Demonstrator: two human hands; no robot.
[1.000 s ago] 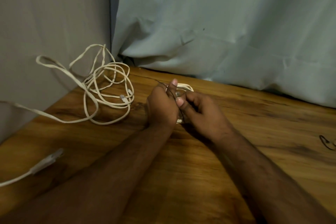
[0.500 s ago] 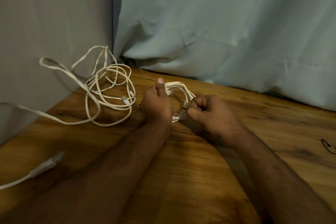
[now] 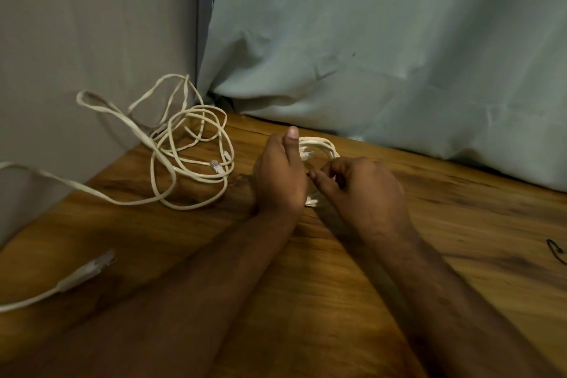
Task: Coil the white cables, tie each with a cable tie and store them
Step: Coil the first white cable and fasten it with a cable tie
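The left hand (image 3: 280, 176) grips the small cable coil (image 3: 319, 147) on the table (image 3: 337, 285). The right hand (image 3: 362, 184) pinches something there, maybe the tie. Next: pull it tight.

Wooden table (image 3: 352, 301): loose white cable (image 3: 190, 159) tangled far-left; dark tie (image 3: 557, 252) right edge.

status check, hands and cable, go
Left hand grips coiled white cable. Right hand pinching at the coil, tie itself too small to see. Loose cable tangle waits left, nothing blocking.
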